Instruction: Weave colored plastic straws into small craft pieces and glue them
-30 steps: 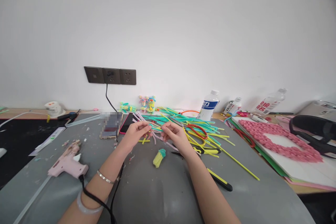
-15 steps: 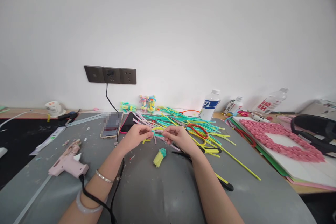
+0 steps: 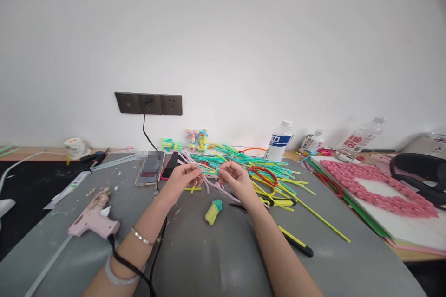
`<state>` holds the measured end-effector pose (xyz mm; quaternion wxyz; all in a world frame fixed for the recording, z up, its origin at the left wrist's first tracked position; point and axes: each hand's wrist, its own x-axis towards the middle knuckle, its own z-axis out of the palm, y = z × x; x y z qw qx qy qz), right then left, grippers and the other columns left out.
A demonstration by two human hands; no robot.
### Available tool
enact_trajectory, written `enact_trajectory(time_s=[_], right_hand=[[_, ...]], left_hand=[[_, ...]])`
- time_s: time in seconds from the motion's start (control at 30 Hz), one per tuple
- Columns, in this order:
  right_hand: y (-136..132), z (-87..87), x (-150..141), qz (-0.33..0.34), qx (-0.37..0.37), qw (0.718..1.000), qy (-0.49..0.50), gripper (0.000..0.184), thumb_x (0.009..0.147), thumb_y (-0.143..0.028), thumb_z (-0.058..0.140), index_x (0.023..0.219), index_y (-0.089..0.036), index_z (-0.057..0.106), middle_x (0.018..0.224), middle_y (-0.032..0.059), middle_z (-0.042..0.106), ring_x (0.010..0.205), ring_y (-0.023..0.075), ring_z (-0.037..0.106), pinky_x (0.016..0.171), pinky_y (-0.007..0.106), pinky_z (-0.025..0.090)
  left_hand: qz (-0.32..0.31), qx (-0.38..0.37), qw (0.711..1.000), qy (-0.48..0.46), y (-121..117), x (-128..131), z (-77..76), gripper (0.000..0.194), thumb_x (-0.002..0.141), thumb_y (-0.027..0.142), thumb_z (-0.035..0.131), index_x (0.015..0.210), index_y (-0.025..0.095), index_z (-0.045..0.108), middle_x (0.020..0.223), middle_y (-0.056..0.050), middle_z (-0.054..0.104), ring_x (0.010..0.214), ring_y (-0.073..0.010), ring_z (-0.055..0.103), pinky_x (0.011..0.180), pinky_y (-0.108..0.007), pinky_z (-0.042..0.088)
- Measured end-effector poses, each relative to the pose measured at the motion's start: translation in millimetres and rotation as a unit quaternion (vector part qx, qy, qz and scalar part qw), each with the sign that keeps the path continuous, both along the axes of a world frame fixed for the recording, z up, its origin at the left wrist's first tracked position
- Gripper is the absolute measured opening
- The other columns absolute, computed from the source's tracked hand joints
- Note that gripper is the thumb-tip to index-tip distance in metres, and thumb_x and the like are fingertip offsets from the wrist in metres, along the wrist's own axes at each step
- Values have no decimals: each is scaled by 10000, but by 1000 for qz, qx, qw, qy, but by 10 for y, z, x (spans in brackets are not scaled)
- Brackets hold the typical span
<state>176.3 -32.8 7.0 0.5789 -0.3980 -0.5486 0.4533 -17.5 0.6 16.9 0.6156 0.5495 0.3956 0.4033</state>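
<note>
In front of me, both hands are raised over the grey mat (image 3: 181, 255). My left hand (image 3: 184, 180) is closed, its thumb and forefinger pinching a teal pipe cleaner (image 3: 202, 170). My right hand (image 3: 238, 180) pinches teal pipe cleaner too, at a small curl by its fingertips; whether both ends belong to one piece I cannot tell. Below the hands lies a small yellow bundle with a teal coiled top (image 3: 213, 212). Teal, yellow and lilac pipe cleaners (image 3: 244, 160) are heaped behind the fingers.
A pink glue gun (image 3: 94, 222) lies left, its black cord passing by my left forearm. Orange-handled scissors (image 3: 266, 176) and a yellow-black cutter (image 3: 296, 241) lie right. Two phones (image 3: 149, 167), small figures (image 3: 198, 139), bottles (image 3: 279, 141) and a pink fuzzy ring (image 3: 379, 190) stand or lie around.
The teal strand that stretched straight between my fingertips now shows as small curls at each hand. My right fingers have lifted slightly. The view has shifted a little.
</note>
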Motion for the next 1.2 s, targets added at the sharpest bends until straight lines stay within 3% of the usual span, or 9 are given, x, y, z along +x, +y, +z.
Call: enact_trajectory(time_s=[0.33, 0.53, 0.77, 0.97, 1.2], right_hand=[[31, -30, 16, -8, -7, 1000, -2, 232, 686, -409, 776, 739, -215, 661, 652, -7, 610, 586, 154, 588, 583, 297, 481], [14, -31, 64, -7, -5, 998, -58, 201, 693, -394, 765, 714, -207, 693, 716, 22, 667, 654, 174, 612, 619, 306, 495], [8, 17, 61, -23, -20, 999, 10, 251, 645, -433, 800, 707, -214, 694, 681, 11, 656, 601, 166, 617, 618, 330, 552], [39, -13, 82, -21, -20, 999, 22, 265, 645, -426, 805, 735, -211, 681, 682, 6, 662, 628, 174, 646, 647, 331, 564], [32, -29, 84, -7, -18, 1000, 20, 262, 682, -401, 791, 846, -221, 692, 746, 2, 666, 698, 170, 656, 699, 323, 557]], left_hand=[[-8, 6, 1000, 2, 17, -7, -20, 317, 699, 449, 751, 766, 149, 671, 731, -22, 670, 665, -123, 606, 608, -226, 435], [-60, 36, 996, 62, 37, -69, -8, 318, 741, 455, 716, 751, 139, 685, 721, -39, 679, 678, -130, 590, 634, -230, 434], [-33, 3, 998, 61, 48, -90, -5, 455, 743, 571, 661, 903, 149, 726, 971, -94, 706, 830, -194, 651, 662, -248, 470], [-41, -2, 998, 49, 40, -75, 4, 440, 746, 542, 679, 953, 155, 710, 890, -77, 705, 812, -188, 654, 655, -246, 471], [-55, 56, 996, 46, 42, -62, -12, 353, 721, 413, 740, 966, 164, 688, 790, -38, 688, 716, -147, 615, 605, -231, 435]])
